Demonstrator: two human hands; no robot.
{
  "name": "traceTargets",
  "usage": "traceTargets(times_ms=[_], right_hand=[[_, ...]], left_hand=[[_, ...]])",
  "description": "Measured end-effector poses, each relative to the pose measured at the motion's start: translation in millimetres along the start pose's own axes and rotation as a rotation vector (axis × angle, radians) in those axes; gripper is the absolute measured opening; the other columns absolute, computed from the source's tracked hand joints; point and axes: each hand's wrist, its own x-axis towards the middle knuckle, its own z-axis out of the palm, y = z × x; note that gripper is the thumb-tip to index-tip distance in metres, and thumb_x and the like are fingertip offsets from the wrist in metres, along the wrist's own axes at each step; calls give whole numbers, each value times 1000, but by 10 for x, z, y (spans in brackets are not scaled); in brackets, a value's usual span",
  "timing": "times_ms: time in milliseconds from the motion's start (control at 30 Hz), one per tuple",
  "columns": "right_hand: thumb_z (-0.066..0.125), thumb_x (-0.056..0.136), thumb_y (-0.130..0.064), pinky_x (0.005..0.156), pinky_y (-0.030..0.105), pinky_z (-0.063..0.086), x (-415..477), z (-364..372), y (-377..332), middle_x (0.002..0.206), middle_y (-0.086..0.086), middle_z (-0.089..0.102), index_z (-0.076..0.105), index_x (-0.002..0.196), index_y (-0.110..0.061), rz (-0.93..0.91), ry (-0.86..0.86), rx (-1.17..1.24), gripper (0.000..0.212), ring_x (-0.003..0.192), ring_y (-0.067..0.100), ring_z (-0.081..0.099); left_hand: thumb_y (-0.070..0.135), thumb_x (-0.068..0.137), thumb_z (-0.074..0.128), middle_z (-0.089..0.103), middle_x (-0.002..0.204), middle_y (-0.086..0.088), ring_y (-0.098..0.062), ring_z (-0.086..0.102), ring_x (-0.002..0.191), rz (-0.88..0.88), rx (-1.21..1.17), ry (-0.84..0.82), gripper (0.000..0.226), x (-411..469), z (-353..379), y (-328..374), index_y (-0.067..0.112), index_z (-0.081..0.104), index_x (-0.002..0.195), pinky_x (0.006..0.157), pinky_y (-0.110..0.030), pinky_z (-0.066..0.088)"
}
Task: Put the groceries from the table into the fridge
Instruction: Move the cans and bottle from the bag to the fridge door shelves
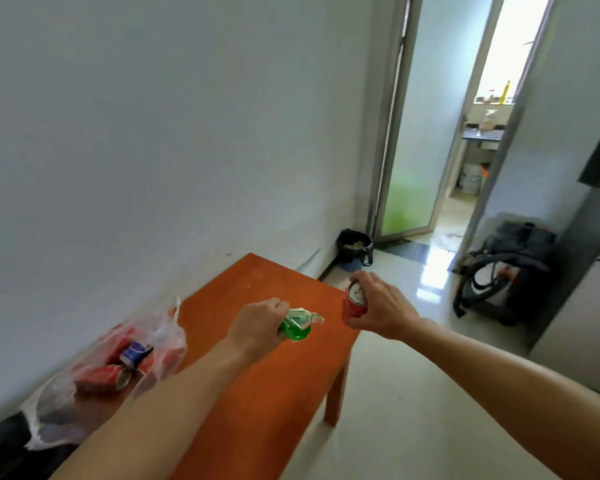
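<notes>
As left hand (257,327) grips green can (297,330), right (381,311) grips red can (354,303).

- The desk (257,393) is orange-brown wood, its long side set against a plain white wall (136,133); one leg shows at its right corner.
- The wall is scuffed just behind the desk's far end.
- Right of the desk lies a pale, glossy tiled floor (395,393) that mirrors bright light.
- Beyond the desk's far corner, by the wall, stands a small bin (355,251) with a black liner.
- Past that, further from the desk, a metal-framed door (406,188) stands open — frosted glass, tinted green low down.
- Daylight pours from a window (513,46) in the room beyond — blown out white.
- A dark backpack (510,271) sits on the floor, well apart to the desk's right.
</notes>
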Motion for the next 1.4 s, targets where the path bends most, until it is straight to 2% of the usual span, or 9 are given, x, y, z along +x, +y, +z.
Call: traceTargets(times_ms=[100, 300, 433, 600, 800, 1033, 1267, 1400], right_hand=[[76, 71, -42, 78, 26, 49, -471, -409, 636, 117, 2, 53, 40, 128, -22, 126, 60, -18, 70, 96, 22, 57], [74, 71, -42, 77, 25, 48, -1556, -1298, 2055, 116, -1, 54, 42, 126, -27, 333, 152, -116, 65, 95, 22, 59], [74, 68, -42, 71, 24, 46, -2200, -1828, 2913, 109, -2, 56, 43, 123, -29, 489, 220, -187, 64, 89, 21, 59], [70, 67, -47, 71, 30, 53, -2741, -2276, 3743, 103, -3, 56, 43, 117, -28, 609, 271, -237, 59, 85, 20, 59], [69, 65, -46, 75, 31, 51, -2923, -2620, 4731, 105, -5, 56, 44, 117, -27, 732, 327, -263, 60, 89, 21, 59], [74, 69, -39, 86, 24, 45, -2667, -3234, 5758, 116, -1, 57, 47, 125, -20, 851, 403, -281, 65, 102, 20, 57], [78, 66, -42, 82, 19, 44, -2495, -3787, 6611, 115, -6, 53, 45, 125, -24, 880, 464, -260, 70, 99, 15, 54], [83, 61, -43, 80, 22, 48, -2304, -4128, 7235, 110, -9, 51, 40, 121, -33, 848, 514, -185, 74, 97, 14, 54]], left_hand=[[31, 78, 72, 62, 82, 3, -13, 59, 64, 121, -45, 7, 21, 487, 85, 676, 17, 60, 89, 53, -26, 49], [25, 76, 72, 64, 80, -2, -21, 60, 63, 344, -123, 59, 20, 1454, 236, 2392, 14, 62, 90, 51, -31, 48], [25, 70, 79, 62, 72, 0, -19, 57, 55, 489, -165, 104, 22, 1958, 354, 3515, 16, 63, 83, 45, -26, 36], [30, 75, 74, 63, 79, 1, -19, 60, 63, 641, -183, 96, 23, 2582, 547, 4553, 18, 61, 89, 52, -28, 46], [27, 53, 86, 59, 67, 3, -17, 57, 51, 824, -191, 145, 37, 3605, 762, 5475, 20, 59, 77, 43, -24, 43], [32, 43, 88, 58, 66, 5, -15, 58, 52, 967, -183, 220, 44, 5022, 834, 6332, 22, 61, 77, 42, -23, 43], [21, 61, 80, 64, 80, -3, -26, 63, 63, 988, -314, 276, 37, 6102, 743, 7047, 15, 63, 93, 50, -32, 50], [18, 60, 83, 64, 80, -3, -24, 63, 63, 940, -397, 347, 40, 6606, 599, 7339, 14, 63, 94, 49, -31, 49]])
